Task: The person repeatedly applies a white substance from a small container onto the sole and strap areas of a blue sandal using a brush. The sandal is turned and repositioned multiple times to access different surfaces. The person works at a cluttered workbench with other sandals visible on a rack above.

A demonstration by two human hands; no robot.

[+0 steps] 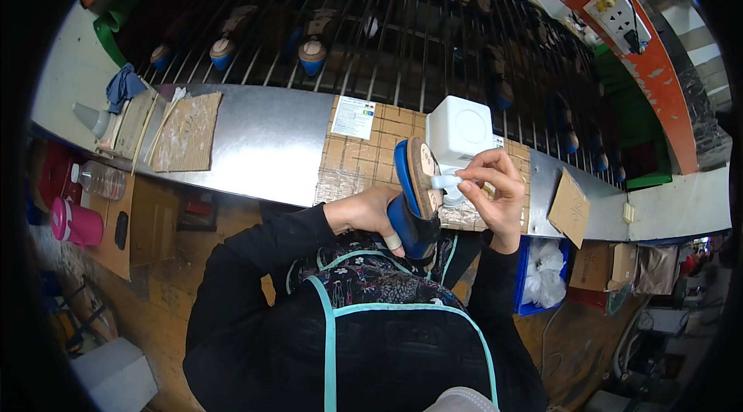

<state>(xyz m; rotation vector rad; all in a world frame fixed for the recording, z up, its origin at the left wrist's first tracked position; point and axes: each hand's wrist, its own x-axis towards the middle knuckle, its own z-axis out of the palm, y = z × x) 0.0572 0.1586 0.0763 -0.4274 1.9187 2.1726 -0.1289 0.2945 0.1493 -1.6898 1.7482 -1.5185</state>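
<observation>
My left hand is wrapped round a dark blue shoe, which stands tilted above my lap near the bench edge. Its pale, tan-edged underside faces right. Between thumb and fingers of my right hand is a small whitish applicator; its tip is at the shoe's underside, though I cannot tell whether they touch. A white square-sided container is just beyond the applicator. One finger of my left hand has a pale wrap round it.
Cardboard covers the middle of the metal bench. Behind it, a rack of dark rods carries several blue-toed shoes. Loose cardboard lies left, another piece right. A blue crate with clear plastic bags sits below.
</observation>
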